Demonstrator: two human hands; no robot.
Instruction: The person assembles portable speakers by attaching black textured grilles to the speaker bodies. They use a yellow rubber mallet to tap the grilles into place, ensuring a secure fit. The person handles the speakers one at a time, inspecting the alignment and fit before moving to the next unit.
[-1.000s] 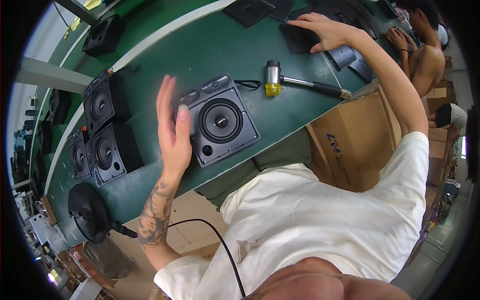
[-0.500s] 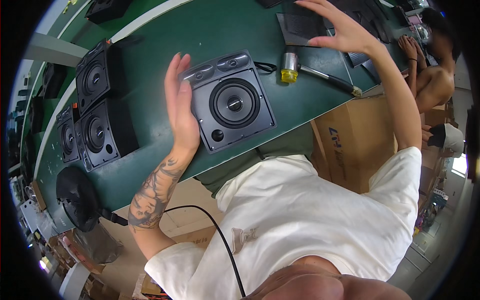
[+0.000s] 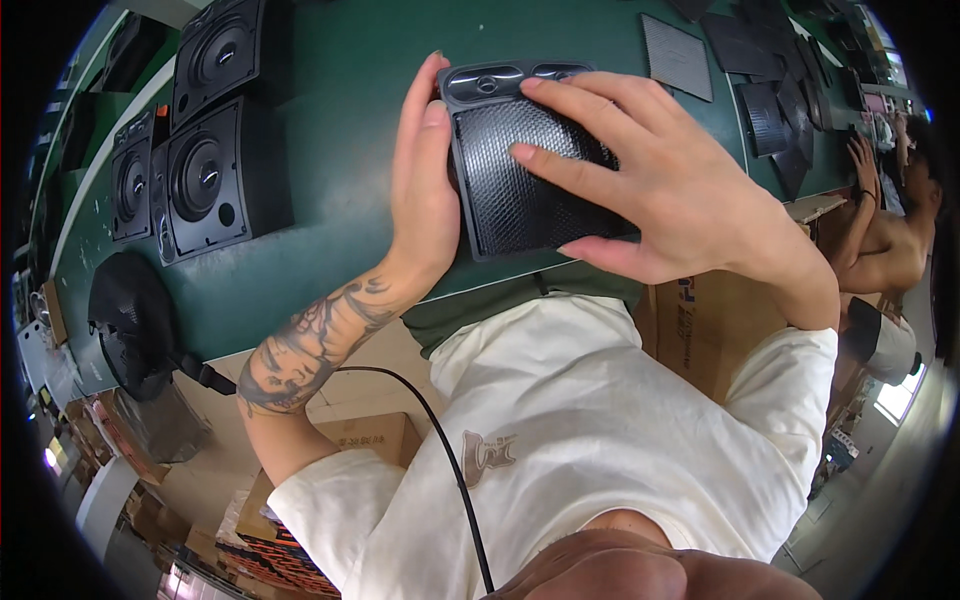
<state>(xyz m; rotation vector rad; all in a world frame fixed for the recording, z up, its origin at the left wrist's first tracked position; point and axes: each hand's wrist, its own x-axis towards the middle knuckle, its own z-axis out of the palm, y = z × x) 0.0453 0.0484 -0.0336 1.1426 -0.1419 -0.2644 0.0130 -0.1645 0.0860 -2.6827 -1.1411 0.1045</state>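
Observation:
A boxy black speaker [image 3: 487,84] sits near the front edge of the green table, its upper strip with two small drivers showing. Over its large cone lies a black mesh grille [image 3: 510,190], which hides the cone. My left hand [image 3: 425,190] is flat against the speaker's left side, fingers extended upward. Spread across the grille's right part is my right hand [image 3: 650,170], its fingertips touching the mesh and the upper strip. That hand covers the speaker's right side.
More black speakers [image 3: 200,180] stand at the left. A grey mesh panel [image 3: 678,57] and several dark panels [image 3: 770,120] lie at the right. A black cloth-like bundle [image 3: 130,325] is at the near left. Below the table is a cardboard box [image 3: 705,335]; another person [image 3: 890,220] sits at the far right.
A mesh grille now covers the speaker's cone. My right hand has come from the panels at the right down onto it. The mallet seen before is no longer visible.

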